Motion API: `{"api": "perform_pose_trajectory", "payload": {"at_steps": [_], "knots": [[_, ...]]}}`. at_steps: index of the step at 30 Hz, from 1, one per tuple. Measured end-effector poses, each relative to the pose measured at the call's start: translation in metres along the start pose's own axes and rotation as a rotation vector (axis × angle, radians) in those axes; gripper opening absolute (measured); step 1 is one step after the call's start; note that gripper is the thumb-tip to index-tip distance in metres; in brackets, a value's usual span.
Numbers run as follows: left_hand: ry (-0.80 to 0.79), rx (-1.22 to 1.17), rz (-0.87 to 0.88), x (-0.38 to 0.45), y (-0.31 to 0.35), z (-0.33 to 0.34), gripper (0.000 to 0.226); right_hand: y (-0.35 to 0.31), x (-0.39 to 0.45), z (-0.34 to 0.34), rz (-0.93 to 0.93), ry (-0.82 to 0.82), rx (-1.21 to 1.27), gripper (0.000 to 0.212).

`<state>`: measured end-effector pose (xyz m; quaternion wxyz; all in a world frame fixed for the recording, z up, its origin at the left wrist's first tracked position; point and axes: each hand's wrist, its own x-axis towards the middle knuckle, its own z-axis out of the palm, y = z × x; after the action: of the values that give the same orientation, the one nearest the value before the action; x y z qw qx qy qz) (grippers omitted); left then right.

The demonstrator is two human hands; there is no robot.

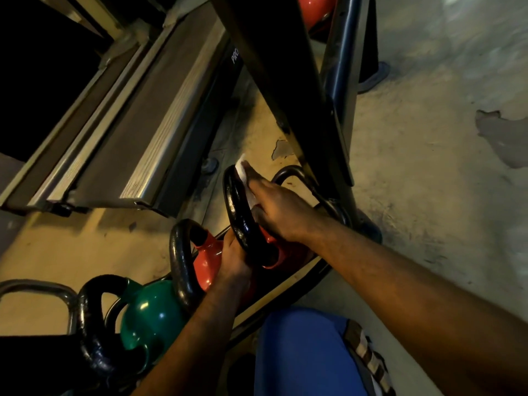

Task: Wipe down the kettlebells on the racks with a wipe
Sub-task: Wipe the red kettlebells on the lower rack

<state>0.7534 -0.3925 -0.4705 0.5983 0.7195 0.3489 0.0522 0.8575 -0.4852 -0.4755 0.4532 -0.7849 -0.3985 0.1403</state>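
Several kettlebells stand in a row on the low rack shelf (288, 284). My right hand (278, 212) presses a white wipe (242, 172) against the black handle (238, 212) of a red kettlebell (275, 252). My left hand (235, 264) grips the lower part of that same handle. Beside it to the left stands another red kettlebell (206, 262) with a black handle, then a green kettlebell (153, 317). A further black handle (288, 173) shows behind my right hand, its body hidden by the rack post.
A dark rack post (274, 81) slants across the middle, with a red kettlebell (313, 7) on an upper shelf. A treadmill deck (137, 115) lies to the left. My blue-clad knee (303, 350) is at the bottom. Worn concrete floor (428, 167) spreads to the right.
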Motion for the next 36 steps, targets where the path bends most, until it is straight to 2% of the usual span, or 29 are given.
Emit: {"api": "perform_pose_trajectory", "payload": {"at_steps": [1,3,6,8,10,12,17,20,21,25,29,31,34,36], "knots": [[0.009,0.003,-0.004,0.000,0.002,0.001,0.020,0.004,0.006,0.001,0.027,-0.009,-0.057,0.062],[0.025,-0.018,-0.010,-0.001,0.003,0.002,0.027,0.002,0.012,-0.002,0.073,-0.016,-0.099,0.069],[0.023,-0.068,0.007,-0.004,0.003,0.001,0.027,0.000,0.005,-0.002,-0.003,-0.030,0.015,0.077],[-0.005,-0.087,0.023,-0.005,0.003,0.004,0.022,0.001,-0.005,-0.008,0.007,-0.036,0.212,0.065],[-0.031,-0.111,0.028,-0.006,0.004,0.006,0.021,-0.003,-0.004,-0.019,0.140,-0.054,0.516,0.047],[-0.026,-0.115,0.032,-0.005,0.003,0.005,0.018,-0.008,0.006,-0.023,0.221,-0.050,0.662,0.038],[-0.045,-0.025,0.087,-0.006,0.003,0.002,0.023,-0.016,0.010,-0.008,0.079,-0.041,0.576,0.053],[-0.038,-0.062,0.052,-0.008,0.005,0.005,0.012,-0.002,0.008,-0.017,0.209,-0.048,0.558,0.055],[-0.033,-0.061,0.037,-0.007,0.004,0.005,0.010,-0.002,0.008,-0.017,0.210,-0.037,0.588,0.056],[-0.056,0.023,0.046,-0.002,-0.001,0.001,0.024,-0.008,0.006,-0.004,0.126,-0.037,0.601,0.064],[-0.064,0.034,0.050,-0.004,0.000,0.001,0.016,-0.012,0.011,-0.013,0.244,-0.069,0.564,0.065],[-0.044,0.031,0.045,-0.003,-0.006,0.000,0.014,-0.019,0.005,-0.013,0.191,-0.043,0.579,0.070],[-0.022,0.041,0.018,-0.001,-0.005,0.000,0.035,-0.021,-0.002,-0.011,0.112,-0.054,0.559,0.066],[-0.011,0.017,0.015,-0.001,-0.005,-0.001,0.034,-0.018,0.003,-0.015,0.214,-0.073,0.552,0.063]]}}
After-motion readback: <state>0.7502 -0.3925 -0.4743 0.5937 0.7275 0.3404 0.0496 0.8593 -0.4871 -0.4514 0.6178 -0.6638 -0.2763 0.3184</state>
